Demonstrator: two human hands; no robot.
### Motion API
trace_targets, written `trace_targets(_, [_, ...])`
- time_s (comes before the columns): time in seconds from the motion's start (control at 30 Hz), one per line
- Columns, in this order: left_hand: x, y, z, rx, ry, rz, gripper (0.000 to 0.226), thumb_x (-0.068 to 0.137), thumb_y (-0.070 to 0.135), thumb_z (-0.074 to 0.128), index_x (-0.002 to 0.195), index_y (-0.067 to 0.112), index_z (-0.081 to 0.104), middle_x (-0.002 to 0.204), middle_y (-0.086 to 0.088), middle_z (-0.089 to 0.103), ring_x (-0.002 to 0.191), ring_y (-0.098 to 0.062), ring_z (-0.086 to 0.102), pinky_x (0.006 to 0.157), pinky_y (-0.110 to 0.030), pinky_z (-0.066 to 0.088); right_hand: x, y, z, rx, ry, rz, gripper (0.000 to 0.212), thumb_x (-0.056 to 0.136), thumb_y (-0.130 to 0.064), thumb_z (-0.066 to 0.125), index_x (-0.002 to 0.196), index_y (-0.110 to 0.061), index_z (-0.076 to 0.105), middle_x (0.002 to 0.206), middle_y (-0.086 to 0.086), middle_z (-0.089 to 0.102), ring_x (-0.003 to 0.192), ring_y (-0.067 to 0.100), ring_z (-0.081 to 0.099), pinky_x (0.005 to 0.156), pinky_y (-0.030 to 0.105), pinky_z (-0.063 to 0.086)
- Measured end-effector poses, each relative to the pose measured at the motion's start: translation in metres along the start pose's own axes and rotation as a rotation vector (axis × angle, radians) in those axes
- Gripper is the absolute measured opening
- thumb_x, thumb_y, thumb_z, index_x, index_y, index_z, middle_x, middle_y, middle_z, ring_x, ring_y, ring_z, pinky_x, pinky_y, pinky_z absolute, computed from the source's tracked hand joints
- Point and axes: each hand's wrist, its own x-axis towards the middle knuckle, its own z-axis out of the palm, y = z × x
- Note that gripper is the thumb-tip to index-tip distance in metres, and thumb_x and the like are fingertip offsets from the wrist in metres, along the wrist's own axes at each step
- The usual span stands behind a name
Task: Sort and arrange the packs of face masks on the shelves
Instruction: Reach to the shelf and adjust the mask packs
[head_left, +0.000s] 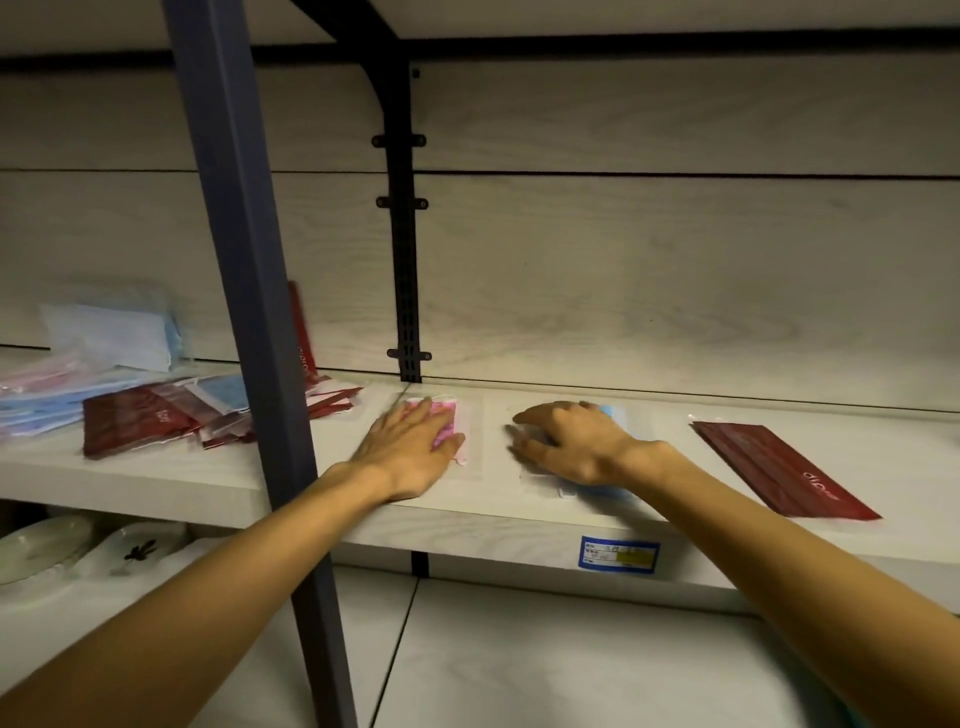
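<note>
Upright post (249, 332) blocks left; bare shelf (649, 431) between packs

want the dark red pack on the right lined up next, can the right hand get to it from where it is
Probably yes: the dark red pack lies flat beside the right hand, which rests on the blue pack, nothing between them.

The pale wood-grain shelf (519, 512) carries a pink mask pack (451, 418) at centre, a blue mask pack (605, 491) beside it toward 3 o'clock, a dark red pack (779, 467) farther that way, and a jumbled heap of packs (130, 410) at 9 o'clock.
</note>
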Motion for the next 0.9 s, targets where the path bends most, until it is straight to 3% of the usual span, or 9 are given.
trace_targets(0.1, [-0.012,0.005,-0.005,-0.027,0.158,0.001,0.056,0.106,0.051,0.026,0.159,0.03,0.025,0.168,0.002,0.009,0.155,-0.02,0.006,0.124,-0.036,0.008,-0.004,-0.003,0.0,-0.048,0.064,-0.078,0.077,0.09,-0.064,0.011,0.142,-0.023,0.051,0.146,0.0,0.054,0.136,0.023,0.045,0.115,0.045,0.03])
trace_targets(0.3, [-0.057,0.008,-0.003,-0.04,0.135,0.029,0.063,0.104,0.057,0.018,0.16,0.027,0.017,0.168,0.004,0.006,0.155,-0.011,0.002,0.124,-0.03,0.003,-0.021,-0.026,0.012,0.025,0.13,-0.11,0.057,0.105,-0.049,0.031,0.15,-0.014,0.042,0.158,0.004,0.039,0.152,0.021,0.021,0.124,0.045,0.015])
trace_targets(0.43, [-0.097,0.004,0.002,0.093,0.128,0.099,0.066,0.103,0.058,0.013,0.161,0.027,0.007,0.168,0.004,0.001,0.154,-0.009,-0.001,0.122,-0.025,-0.006,-0.034,-0.042,0.018,0.038,0.137,-0.13,0.066,0.103,-0.057,0.029,0.152,-0.014,0.039,0.16,0.004,0.037,0.153,0.02,0.02,0.125,0.044,0.013])
trace_targets(0.53, [-0.122,-0.005,0.005,0.116,0.144,0.157,0.068,0.103,0.059,0.017,0.16,0.028,-0.003,0.167,0.006,-0.006,0.153,-0.008,-0.007,0.117,-0.02,-0.014,-0.043,-0.055,0.022,0.036,0.177,-0.109,0.093,0.086,-0.073,0.008,0.152,-0.014,0.038,0.159,0.004,0.038,0.152,0.02,0.022,0.124,0.043,0.015])
trace_targets(0.67, [-0.146,-0.024,0.008,0.135,0.159,0.281,0.074,0.103,0.061,0.021,0.16,0.025,-0.009,0.167,0.005,-0.014,0.152,-0.006,-0.014,0.124,-0.026,-0.009,-0.059,-0.078,0.034,0.047,0.178,-0.031,0.111,0.077,-0.085,-0.007,0.156,-0.014,0.029,0.161,0.007,0.034,0.151,0.022,0.024,0.124,0.041,0.019])
trace_targets(0.8, [-0.186,-0.064,0.0,0.161,0.153,0.441,0.07,0.104,0.058,0.026,0.161,0.027,0.0,0.166,0.009,-0.008,0.152,-0.003,-0.011,0.122,-0.023,-0.01,-0.083,-0.126,0.042,0.113,0.193,0.08,0.086,0.095,-0.07,0.015,0.16,-0.014,0.015,0.166,0.007,0.022,0.153,0.022,0.02,0.125,0.038,0.016])
trace_targets(0.9, [-0.215,-0.108,-0.017,0.106,0.142,0.453,0.069,0.104,0.056,0.031,0.161,0.026,0.008,0.166,0.01,0.0,0.153,-0.003,-0.003,0.124,-0.023,-0.005,-0.1,-0.175,0.053,0.132,0.253,0.137,0.077,0.101,-0.06,0.03,0.159,-0.012,0.018,0.165,0.009,0.022,0.152,0.024,0.022,0.125,0.039,0.018])
